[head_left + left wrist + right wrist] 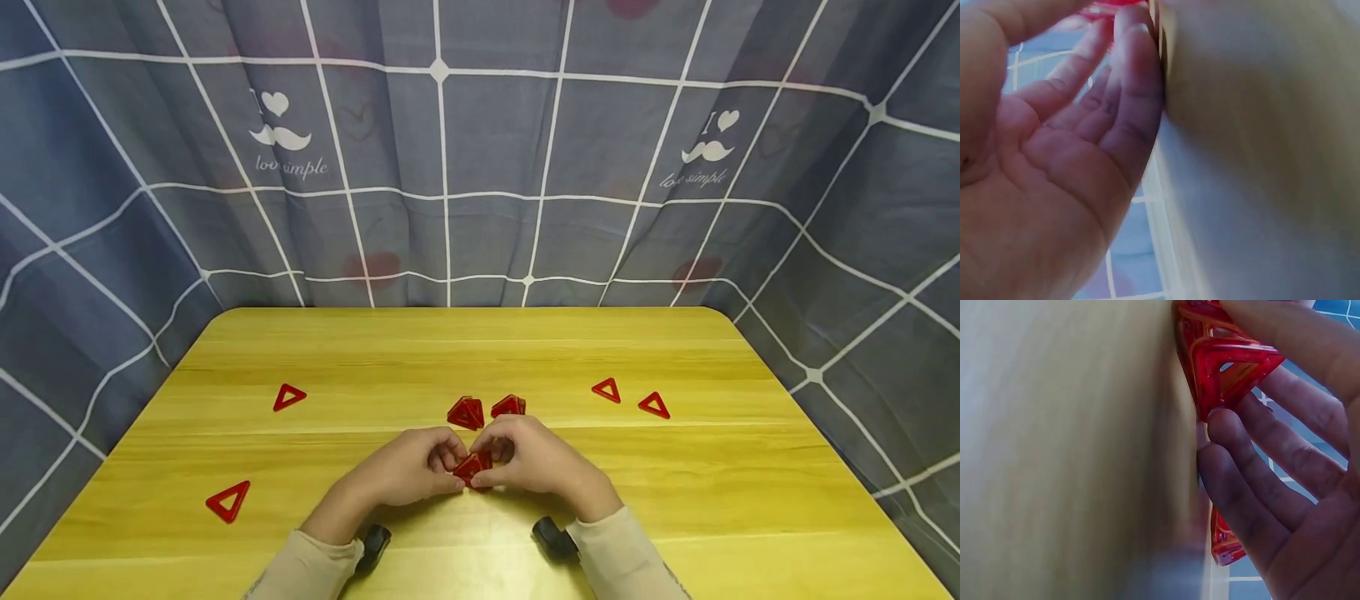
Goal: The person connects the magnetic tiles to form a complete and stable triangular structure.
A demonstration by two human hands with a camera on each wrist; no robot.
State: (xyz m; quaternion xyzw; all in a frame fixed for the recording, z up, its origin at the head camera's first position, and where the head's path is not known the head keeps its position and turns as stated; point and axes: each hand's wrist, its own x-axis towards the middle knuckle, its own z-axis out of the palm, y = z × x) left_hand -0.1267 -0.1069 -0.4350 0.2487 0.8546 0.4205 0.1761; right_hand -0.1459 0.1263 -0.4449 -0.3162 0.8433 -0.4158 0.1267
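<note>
Close to the table's front middle, both hands hold a small red pyramid [472,471] built of see-through triangular tiles. My left hand [412,468] grips its left side between thumb and fingers; in the left wrist view, only a sliver of red shows beyond the fingertips. From the other side my right hand [531,458] holds it the same way. The right wrist view shows the pyramid's slanted tiles [1235,369] with open triangular centres, standing on the table. Just behind the hands are two more red tile shapes, one on the left [467,412] and one on the right [509,405], partly behind the right hand.
Flat red triangle tiles lie apart on the wooden table [675,517]: one back left [288,397], one front left [229,502], and two at the right, one nearer the middle [607,390] and one farther out [655,406]. A grey checked curtain [487,150] surrounds the table.
</note>
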